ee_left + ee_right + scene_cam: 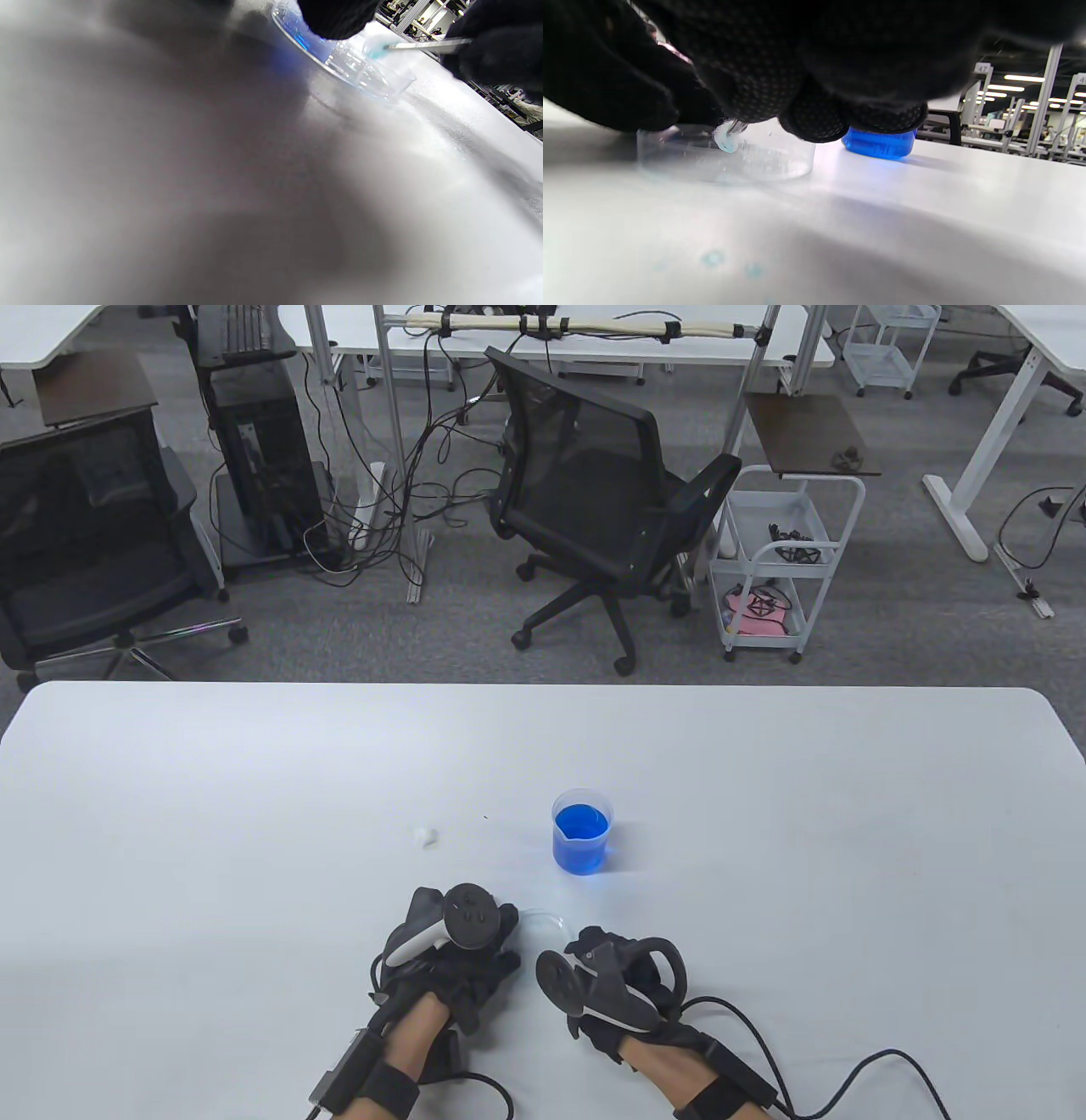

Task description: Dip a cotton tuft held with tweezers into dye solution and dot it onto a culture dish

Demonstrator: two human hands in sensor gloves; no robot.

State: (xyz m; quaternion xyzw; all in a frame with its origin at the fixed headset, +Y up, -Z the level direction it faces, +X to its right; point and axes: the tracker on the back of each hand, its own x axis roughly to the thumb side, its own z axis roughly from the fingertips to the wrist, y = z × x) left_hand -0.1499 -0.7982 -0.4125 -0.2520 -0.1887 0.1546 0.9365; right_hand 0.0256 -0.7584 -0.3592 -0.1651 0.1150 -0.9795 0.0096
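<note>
A clear culture dish lies on the white table between my two hands. My left hand grips its left rim, with gloved fingers curled at the dish. My right hand pinches metal tweezers. Their tip holds a pale blue-stained cotton tuft, which hangs inside the dish just above its floor. A small beaker of blue dye stands upright just beyond the dish; the beaker shows behind my right fingers.
A loose white cotton tuft lies on the table left of the beaker. Faint blue drops mark the table near my right wrist. Glove cables trail off the near edge. Office chairs and a cart stand beyond the table.
</note>
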